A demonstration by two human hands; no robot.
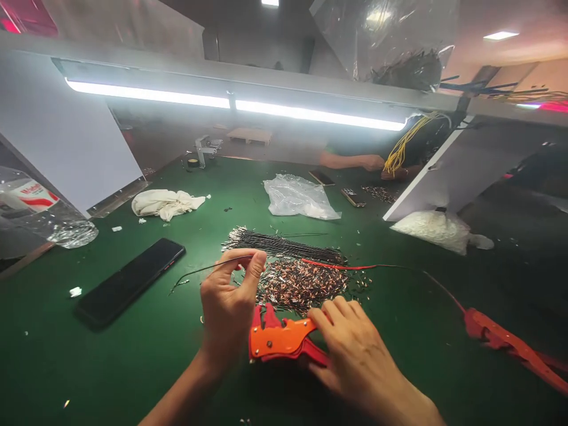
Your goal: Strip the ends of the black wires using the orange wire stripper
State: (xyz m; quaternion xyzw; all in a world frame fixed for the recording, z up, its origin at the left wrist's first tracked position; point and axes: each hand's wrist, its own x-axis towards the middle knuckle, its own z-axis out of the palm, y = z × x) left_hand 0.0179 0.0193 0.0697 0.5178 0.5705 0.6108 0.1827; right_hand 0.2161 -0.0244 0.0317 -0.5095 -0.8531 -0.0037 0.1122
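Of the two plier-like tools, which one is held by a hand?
The orange tool in the right hand, on the near side of the wire scraps. The other tool, at the far right, has no hand on it.

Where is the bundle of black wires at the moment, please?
In the head view, the bundle of black wires lies near the centre, just beyond the pile of wire scraps and the left hand.

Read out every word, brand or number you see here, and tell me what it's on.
Nothing reads for certain.
Plastic bottle: red lettering on its label, perhaps starting "W"; too blurred to read.
Orange wire stripper: no legible text.
Black smartphone: none visible.
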